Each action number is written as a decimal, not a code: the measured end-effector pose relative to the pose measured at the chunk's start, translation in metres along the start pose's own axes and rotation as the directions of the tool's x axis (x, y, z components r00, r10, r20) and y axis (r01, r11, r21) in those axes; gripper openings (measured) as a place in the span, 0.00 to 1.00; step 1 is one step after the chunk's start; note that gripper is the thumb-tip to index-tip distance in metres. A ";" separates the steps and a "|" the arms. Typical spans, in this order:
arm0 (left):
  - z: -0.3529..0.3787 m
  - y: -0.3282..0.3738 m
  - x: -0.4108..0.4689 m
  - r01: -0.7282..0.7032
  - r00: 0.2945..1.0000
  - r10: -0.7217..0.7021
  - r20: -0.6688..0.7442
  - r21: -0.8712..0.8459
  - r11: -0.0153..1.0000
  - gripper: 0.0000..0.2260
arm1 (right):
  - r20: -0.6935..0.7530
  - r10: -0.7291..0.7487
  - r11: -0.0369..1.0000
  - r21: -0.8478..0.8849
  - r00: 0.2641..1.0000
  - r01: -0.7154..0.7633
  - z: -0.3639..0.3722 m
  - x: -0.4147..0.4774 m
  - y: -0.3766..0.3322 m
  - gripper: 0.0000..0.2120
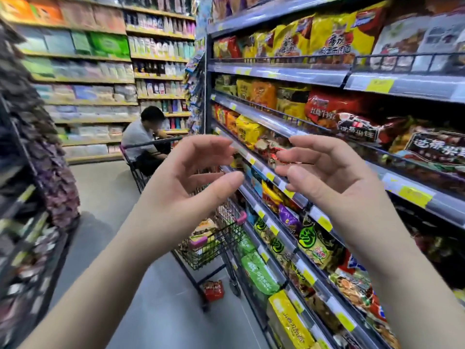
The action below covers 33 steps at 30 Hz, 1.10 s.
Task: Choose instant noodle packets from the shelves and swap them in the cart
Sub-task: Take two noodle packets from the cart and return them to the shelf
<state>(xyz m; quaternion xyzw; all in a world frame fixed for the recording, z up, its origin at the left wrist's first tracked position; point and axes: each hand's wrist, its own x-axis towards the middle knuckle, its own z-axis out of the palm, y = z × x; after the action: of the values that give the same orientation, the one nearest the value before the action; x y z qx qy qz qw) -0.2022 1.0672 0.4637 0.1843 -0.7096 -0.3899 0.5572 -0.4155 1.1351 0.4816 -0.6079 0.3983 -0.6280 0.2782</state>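
My left hand and my right hand are raised side by side in front of me, palms facing each other, fingers loosely curved, and both are empty. On my right, the shelves hold several rows of instant noodle packets in red, yellow, green and dark wrappers. Below and between my hands stands a black wire shopping cart with pink corner bumpers, close against the lower shelves. Packets lie inside it. A red packet lies on the floor beneath the cart.
A second cart stands further down the aisle with a person crouched behind it. Another rack of goods lines my left side. Grey floor runs between the two racks. Back shelves hold tissue packs and bottles.
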 end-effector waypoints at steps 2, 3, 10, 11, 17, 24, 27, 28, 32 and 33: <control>-0.008 -0.015 0.010 0.022 0.999 -0.022 -0.029 0.016 1.000 0.19 | 0.040 0.018 0.999 0.049 0.999 -0.020 0.007 0.022 0.023 0.21; -0.011 -0.023 0.016 0.029 0.999 -0.028 -0.041 0.024 0.999 0.20 | 0.061 0.021 0.997 0.072 0.998 -0.026 0.010 0.034 0.034 0.21; -0.022 -0.093 0.085 0.086 0.987 -0.071 -0.144 0.108 0.990 0.21 | 0.160 0.010 0.991 0.132 0.987 -0.031 0.009 0.126 0.114 0.21; -0.022 -0.104 0.096 0.094 0.985 -0.075 -0.153 0.122 0.988 0.21 | 0.170 0.009 0.989 0.141 0.985 -0.033 0.007 0.140 0.125 0.21; -0.029 -0.162 0.145 0.152 0.969 -0.118 -0.216 0.147 0.977 0.18 | 0.241 0.048 0.980 0.176 0.969 -0.092 0.007 0.211 0.189 0.20; -0.066 -0.233 0.179 0.231 0.940 -0.187 -0.285 0.129 0.964 0.18 | 0.320 0.100 0.970 0.181 0.942 -0.164 0.034 0.274 0.258 0.22; -0.092 -0.271 0.193 0.265 0.930 -0.223 -0.293 0.112 0.958 0.19 | 0.328 0.134 0.967 0.165 0.935 -0.196 0.053 0.302 0.294 0.22; -0.103 -0.285 0.198 0.275 0.926 -0.234 -0.297 0.103 0.956 0.19 | 0.332 0.143 0.966 0.158 0.932 -0.204 0.061 0.311 0.307 0.22; -0.154 -0.346 0.224 0.320 0.904 -0.289 -0.317 0.050 0.946 0.19 | 0.346 0.194 0.959 0.128 0.918 -0.251 0.102 0.358 0.360 0.21; -0.168 -0.361 0.232 0.327 0.898 -0.300 -0.323 0.033 0.944 0.19 | 0.347 0.208 0.957 0.121 0.915 -0.263 0.113 0.372 0.372 0.21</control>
<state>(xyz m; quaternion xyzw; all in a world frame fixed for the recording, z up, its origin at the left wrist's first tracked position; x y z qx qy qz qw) -0.1797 0.6205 0.3520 0.3795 -0.5892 -0.4092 0.5842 -0.3940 0.6104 0.3642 -0.6268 0.3632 -0.5098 0.4640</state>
